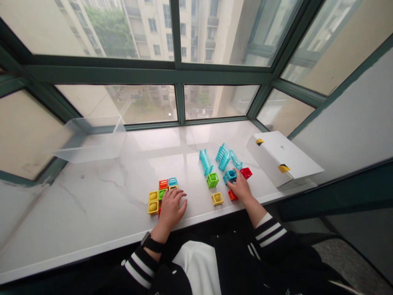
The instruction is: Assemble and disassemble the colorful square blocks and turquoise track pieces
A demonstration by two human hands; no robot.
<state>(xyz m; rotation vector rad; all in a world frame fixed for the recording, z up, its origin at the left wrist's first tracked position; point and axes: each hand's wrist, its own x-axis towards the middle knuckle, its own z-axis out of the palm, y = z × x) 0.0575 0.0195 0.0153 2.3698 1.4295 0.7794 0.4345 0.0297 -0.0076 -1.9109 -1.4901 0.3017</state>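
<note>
Left hand (169, 209) curled over cluster of hollow plastic cubes (153, 207), grip narrow, hold unclear. Right hand (240, 187) grip narrow, fingertips on teal cube (229, 176), hold unclear. Cubes likely light, stiff, slightly slippery; best taken by edges. Green cube (212, 180) between hands. Ribbed teal tubes (205, 162) beyond. Marble surface (92, 196) carries white box (284, 157), clear plastic bin (92, 139). Green-framed window (147, 76) behind, apartment blocks outside.

left hand (169, 209): palm down, fingers (178, 196) curled | right hand (241, 189): palm down, reaching forward (both forearms (256, 213) angled inward)
</note>
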